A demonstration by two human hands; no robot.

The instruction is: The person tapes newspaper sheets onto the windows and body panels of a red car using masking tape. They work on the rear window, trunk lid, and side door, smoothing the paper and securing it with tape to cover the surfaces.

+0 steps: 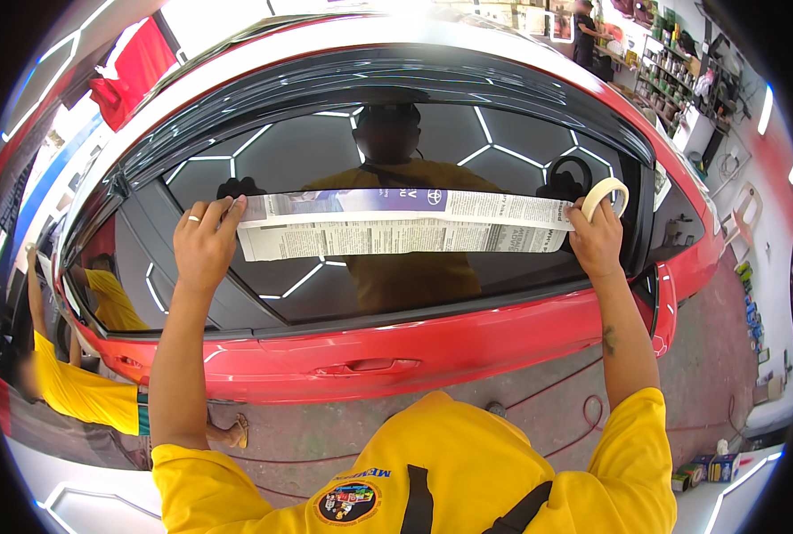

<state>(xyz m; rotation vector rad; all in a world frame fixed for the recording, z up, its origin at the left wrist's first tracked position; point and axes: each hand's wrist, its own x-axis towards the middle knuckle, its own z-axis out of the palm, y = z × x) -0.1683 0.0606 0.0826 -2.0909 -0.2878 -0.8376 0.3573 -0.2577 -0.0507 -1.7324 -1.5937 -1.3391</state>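
A newspaper strip [396, 224] lay flat across a red car's window [414, 276], just above the picture's middle. The left hand [205, 242], at nine o'clock from the strip, pressed fingers onto its left end. The right hand [597, 238], at three o'clock, held down the right end, with a tape roll [606, 195] looped over its fingers. At eight o'clock crouched another person [76, 383] in yellow.

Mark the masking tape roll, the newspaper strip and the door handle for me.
masking tape roll [612, 193]: head view, on the upper rim of the ring.
newspaper strip [396, 227]: head view, middle of the sheet on the window.
door handle [370, 365]: head view, centre of the red handle.
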